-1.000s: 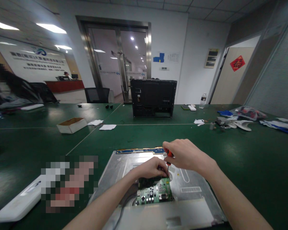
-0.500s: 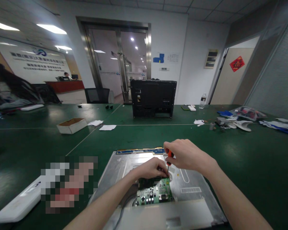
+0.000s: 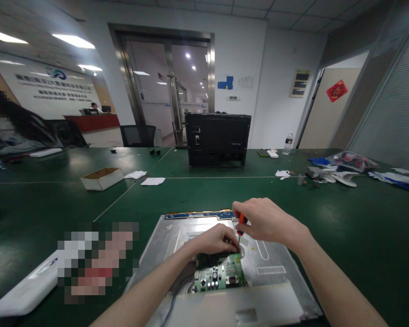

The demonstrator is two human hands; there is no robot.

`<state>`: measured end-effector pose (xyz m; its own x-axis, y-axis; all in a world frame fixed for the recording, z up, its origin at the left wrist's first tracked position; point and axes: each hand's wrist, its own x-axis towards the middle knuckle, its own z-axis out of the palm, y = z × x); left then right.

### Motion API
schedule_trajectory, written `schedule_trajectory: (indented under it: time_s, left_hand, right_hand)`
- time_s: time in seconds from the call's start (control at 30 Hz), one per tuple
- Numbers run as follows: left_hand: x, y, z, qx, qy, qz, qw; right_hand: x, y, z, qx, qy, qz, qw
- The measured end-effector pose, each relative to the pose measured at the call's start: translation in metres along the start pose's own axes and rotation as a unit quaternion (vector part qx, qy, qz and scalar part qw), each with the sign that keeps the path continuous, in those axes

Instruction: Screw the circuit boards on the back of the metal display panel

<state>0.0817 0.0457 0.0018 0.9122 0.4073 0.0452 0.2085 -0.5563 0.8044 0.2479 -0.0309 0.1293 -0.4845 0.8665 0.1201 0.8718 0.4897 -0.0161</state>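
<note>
My right hand (image 3: 262, 220) is closed around the orange handle of a screwdriver (image 3: 241, 223), whose thin shaft points down. The tip meets the upper right corner of a green circuit board (image 3: 216, 276). Beside that tip, the fingers of my left hand (image 3: 218, 240) are pinched together at the board's upper edge; what they hold, if anything, is hidden. Under the board lies a silver metal display panel (image 3: 272, 277). A narrow blue circuit strip (image 3: 201, 215) runs along the panel's far edge, and a grey cable (image 3: 172, 306) leaves the board's left side.
A black monitor housing (image 3: 220, 141) stands at the back of the green table (image 3: 177, 195). To the left are an open cardboard box (image 3: 102, 179) and a long white object (image 3: 27, 288), partly blurred out. Loose parts (image 3: 318, 175) and a bottle (image 3: 288, 143) are at the right.
</note>
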Motion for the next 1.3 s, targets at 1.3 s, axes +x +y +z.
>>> schedule_trajectory:
  time_s: [1.3]
  left_hand:
    - [-0.046,0.024,-0.065,0.243,0.125,-0.230,0.934]
  right_hand:
    - [-0.015,0.012,-0.022,0.016,0.029,0.040,0.999]
